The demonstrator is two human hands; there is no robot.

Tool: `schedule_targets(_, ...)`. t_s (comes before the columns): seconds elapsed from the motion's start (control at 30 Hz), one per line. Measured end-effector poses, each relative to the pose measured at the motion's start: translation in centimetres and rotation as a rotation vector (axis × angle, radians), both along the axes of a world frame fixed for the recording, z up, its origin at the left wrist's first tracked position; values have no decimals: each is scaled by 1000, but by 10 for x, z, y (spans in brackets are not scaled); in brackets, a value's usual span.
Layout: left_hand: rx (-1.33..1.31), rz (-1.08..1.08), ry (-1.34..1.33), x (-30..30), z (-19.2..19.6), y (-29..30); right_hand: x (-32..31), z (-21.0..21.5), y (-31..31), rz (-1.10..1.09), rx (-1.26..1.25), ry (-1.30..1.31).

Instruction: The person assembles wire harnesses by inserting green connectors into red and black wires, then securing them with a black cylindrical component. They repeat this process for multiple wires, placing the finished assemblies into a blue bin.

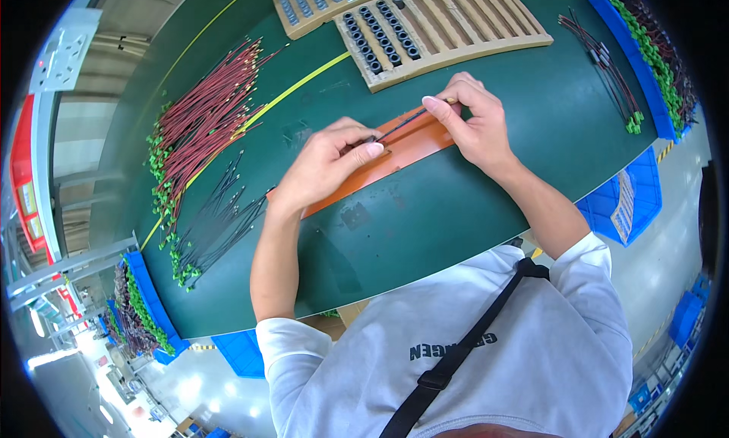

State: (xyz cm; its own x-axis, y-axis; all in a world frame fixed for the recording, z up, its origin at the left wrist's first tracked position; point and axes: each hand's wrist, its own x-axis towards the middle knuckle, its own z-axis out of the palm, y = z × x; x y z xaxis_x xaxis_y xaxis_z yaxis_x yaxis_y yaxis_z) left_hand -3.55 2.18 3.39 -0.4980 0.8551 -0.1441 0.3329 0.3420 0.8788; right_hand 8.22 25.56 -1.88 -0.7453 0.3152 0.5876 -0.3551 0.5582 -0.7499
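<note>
A thin black wire [406, 124] runs between my two hands above an orange strip [421, 148] on the green tabletop. My left hand [328, 161] is closed on the wire's left part, thumb pressed against the fingers. At the upper right my right hand [477, 123] pinches the wire's other end, where a small brass-coloured tip shows. Whatever lies inside the curled left fingers is hidden. Just left of my left forearm lie loose black wires [220, 218] with green ends.
Many red wires [213, 96] with green ends are spread at the left. Beyond my hands stands a wooden rack [456, 62] holding black ring-shaped parts. Further wires [604, 66] lie at the right. Blue bins [662, 123] filled with green-ended wires flank the table.
</note>
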Motion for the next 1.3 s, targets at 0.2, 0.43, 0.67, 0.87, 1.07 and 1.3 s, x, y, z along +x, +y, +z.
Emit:
schedule_targets(0.2,246,17,75,21,3,-30,0,55,-5,130,381,418)
schedule_targets(0.43,280,99,-70,38,-9,-41,-9,44,-7,224,-53,-19)
schedule_targets(0.67,181,152,-90,41,-32,-35,-11,10,1,242,-242,-286)
schedule_targets(0.87,89,133,-71,39,-31,-34,-12,9,2,241,-247,-334)
schedule_targets(1.07,80,144,-143,37,-32,-33,-11,11,3,216,-283,-403)
schedule_targets(1.3,163,348,208,49,-11,-33,-2,29,-24,506,-640,-400)
